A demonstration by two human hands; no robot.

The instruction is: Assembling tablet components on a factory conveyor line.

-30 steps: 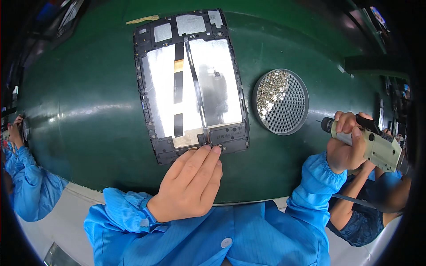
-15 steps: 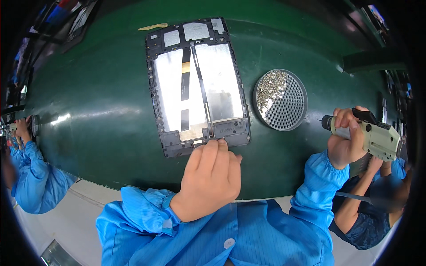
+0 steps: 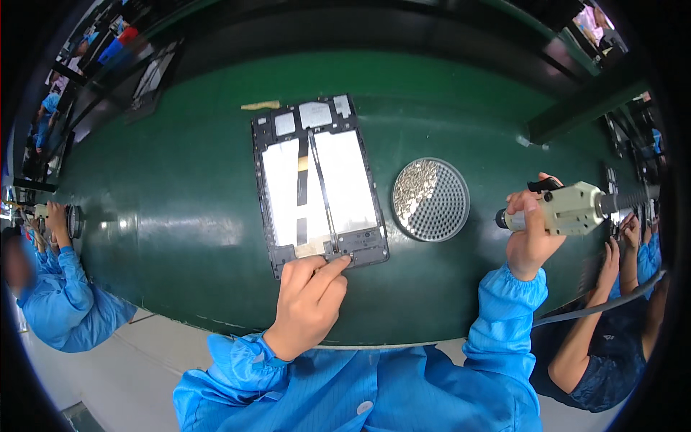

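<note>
While the left hand [image 3: 311,306] presses flat-fingered on the near edge of the open tablet frame [image 3: 317,183] mid-mat, the right hand [image 3: 531,234] grips an electric screwdriver [image 3: 568,210]; round perforated tray [image 3: 452,216] between them holds small screws [image 3: 416,186].

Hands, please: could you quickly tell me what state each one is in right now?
Left hand: open, fingertips resting on the near edge of the tablet frame, gripping nothing.
Right hand: closed around the screwdriver.
</note>
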